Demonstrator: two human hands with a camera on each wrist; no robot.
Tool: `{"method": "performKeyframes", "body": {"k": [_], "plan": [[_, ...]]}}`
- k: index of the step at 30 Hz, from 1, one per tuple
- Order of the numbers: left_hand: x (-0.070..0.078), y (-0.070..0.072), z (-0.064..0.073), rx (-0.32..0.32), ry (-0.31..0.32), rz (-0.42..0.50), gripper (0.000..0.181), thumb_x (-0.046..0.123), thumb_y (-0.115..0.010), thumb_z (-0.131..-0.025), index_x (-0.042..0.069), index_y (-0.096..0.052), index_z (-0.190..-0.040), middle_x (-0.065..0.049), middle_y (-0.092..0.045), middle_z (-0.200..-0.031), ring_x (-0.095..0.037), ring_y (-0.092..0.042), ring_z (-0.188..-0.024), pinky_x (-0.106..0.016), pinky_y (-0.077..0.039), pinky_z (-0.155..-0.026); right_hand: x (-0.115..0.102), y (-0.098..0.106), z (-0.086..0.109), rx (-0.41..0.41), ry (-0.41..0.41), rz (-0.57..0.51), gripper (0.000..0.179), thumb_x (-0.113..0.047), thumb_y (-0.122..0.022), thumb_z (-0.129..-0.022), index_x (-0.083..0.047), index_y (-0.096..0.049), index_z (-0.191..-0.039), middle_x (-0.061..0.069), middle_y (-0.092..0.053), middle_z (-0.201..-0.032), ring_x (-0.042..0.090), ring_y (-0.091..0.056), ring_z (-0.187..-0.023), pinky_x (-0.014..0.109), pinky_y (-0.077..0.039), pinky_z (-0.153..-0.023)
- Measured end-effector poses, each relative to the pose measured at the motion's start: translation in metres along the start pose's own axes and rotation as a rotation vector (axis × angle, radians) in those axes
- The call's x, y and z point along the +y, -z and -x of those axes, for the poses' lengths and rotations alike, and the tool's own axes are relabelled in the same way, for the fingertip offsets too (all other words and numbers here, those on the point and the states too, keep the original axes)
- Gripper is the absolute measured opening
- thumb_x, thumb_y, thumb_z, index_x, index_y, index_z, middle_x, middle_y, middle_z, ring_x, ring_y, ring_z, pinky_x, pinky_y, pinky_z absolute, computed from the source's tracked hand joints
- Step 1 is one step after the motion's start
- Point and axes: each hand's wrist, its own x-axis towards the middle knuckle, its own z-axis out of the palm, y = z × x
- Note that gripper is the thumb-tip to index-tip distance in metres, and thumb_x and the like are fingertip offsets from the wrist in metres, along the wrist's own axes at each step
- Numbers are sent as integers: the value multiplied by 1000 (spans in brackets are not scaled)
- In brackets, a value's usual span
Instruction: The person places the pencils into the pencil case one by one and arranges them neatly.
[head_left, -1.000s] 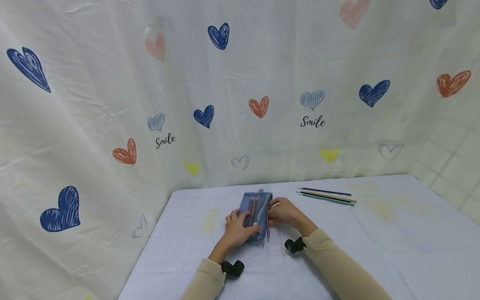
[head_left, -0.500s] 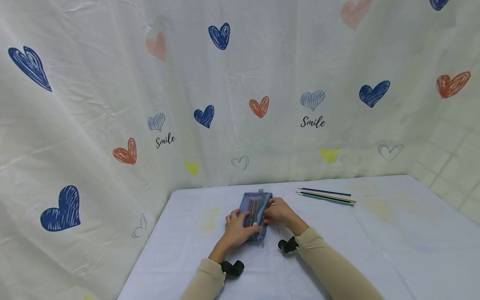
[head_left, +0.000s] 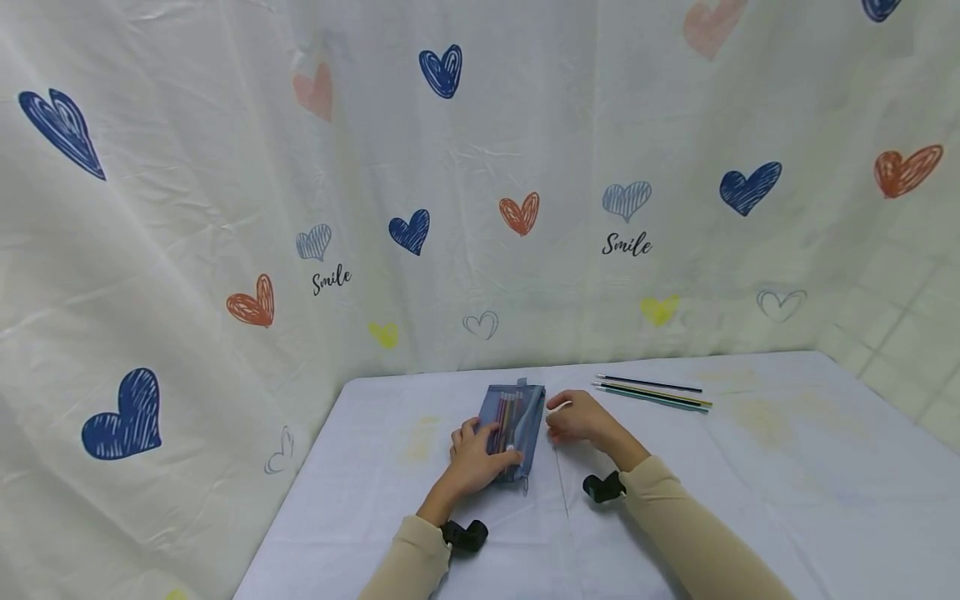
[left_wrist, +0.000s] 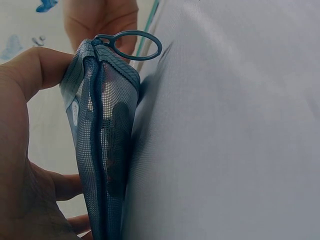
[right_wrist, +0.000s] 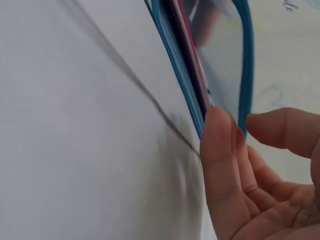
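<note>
A blue mesh pencil case (head_left: pixel 535 417) lies on the table, with several pencils (head_left: pixel 507 410) showing through its top. My left hand (head_left: pixel 476 460) holds the case, thumb on its near end and fingers toward its left edge. A ring zip pull (left_wrist: pixel 137 45) sticks out at the near corner in the left wrist view. Just off the case's right side is my right hand (head_left: pixel 583 419), holding nothing. In the right wrist view its thumb and fingers are apart near the teal edging (right_wrist: pixel 246 65) of the side opening, where a red pencil (right_wrist: pixel 189 42) shows inside.
Several loose pencils (head_left: pixel 652 394) lie side by side toward the back right of the white-covered table (head_left: pixel 750 500). Behind the table hangs a white curtain (head_left: pixel 555 108) printed with hearts. A black camera is strapped to each wrist.
My right hand held a red pencil at the case's side, moved left with it into the opening, let it go and drew back right, empty. My left hand stayed put.
</note>
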Motion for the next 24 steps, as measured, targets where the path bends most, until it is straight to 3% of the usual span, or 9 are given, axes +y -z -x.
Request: {"method": "performKeyframes", "body": {"k": [6,19,24], "plan": [[-1,0,-1,-3,-5,-1,84,55,-75,-80,12,-52,-149,-19,-26,-161,-40,-24,-141,-67,-26,-111,6,29,-1,20,5,16,42,-9,-63,-97,8,-52,-133,25,-68,-115,19,-70,-85,36,-61,-78],[1,0,2,-15,-4,10,84,52,-75,-81,11,-51,-150,-19,-25,-162,-40,-25,-140,-69,-27,-110,27,74,-4,188,137,165,36,-14,-61,-100,5,-55,-130,26,-66,-112,25,-70,-89,34,-61,-78],[1,1,1,-14,-6,3,84,54,-74,-81,13,-51,-150,-18,-25,-162,-40,-25,-141,-68,-27,-110,32,88,-7,258,160,247,34,-15,-61,-99,2,-58,-128,19,-69,-105,18,-69,-81,35,-60,-76]]}}
